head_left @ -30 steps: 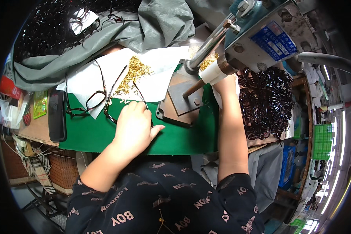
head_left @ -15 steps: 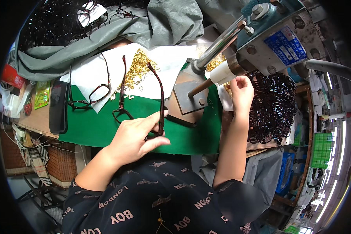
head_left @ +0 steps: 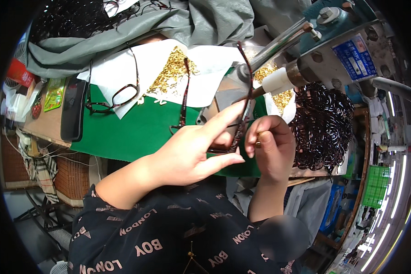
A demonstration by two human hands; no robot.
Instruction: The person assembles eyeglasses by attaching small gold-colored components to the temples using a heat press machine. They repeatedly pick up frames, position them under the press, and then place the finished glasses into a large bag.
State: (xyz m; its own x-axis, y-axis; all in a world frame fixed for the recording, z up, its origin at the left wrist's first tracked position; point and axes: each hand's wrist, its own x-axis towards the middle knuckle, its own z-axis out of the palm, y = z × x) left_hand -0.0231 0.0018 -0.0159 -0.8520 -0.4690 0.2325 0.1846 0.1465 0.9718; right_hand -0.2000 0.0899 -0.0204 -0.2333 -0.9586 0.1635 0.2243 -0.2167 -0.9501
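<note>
My left hand (head_left: 187,153) grips a dark tortoiseshell eyeglass frame (head_left: 184,98) by its front, with both temples sticking up and away from me. Its fingers cover most of the front. Close beside the right-hand temple, my right hand (head_left: 278,148) pinches a small gold-coloured metal piece (head_left: 259,142) between thumb and fingers. The two hands are near each other but apart, over the near edge of a green mat (head_left: 118,144). Behind the held frame stands a hand press (head_left: 310,68), its rod and base plate partly hidden by the temple.
Small gold pieces (head_left: 172,71) lie heaped on white paper (head_left: 205,91), with more (head_left: 282,100) beside the press. A second eyeglass frame (head_left: 100,108) rests at left by a flat black object (head_left: 73,109). Dark glossy frame parts (head_left: 322,130) are piled at right. Grey cloth (head_left: 123,50) lies behind.
My right hand has come back from the gold pieces beside the press with one in its fingers. The left hand has carried the eyeglass frame to the right, toward it.
</note>
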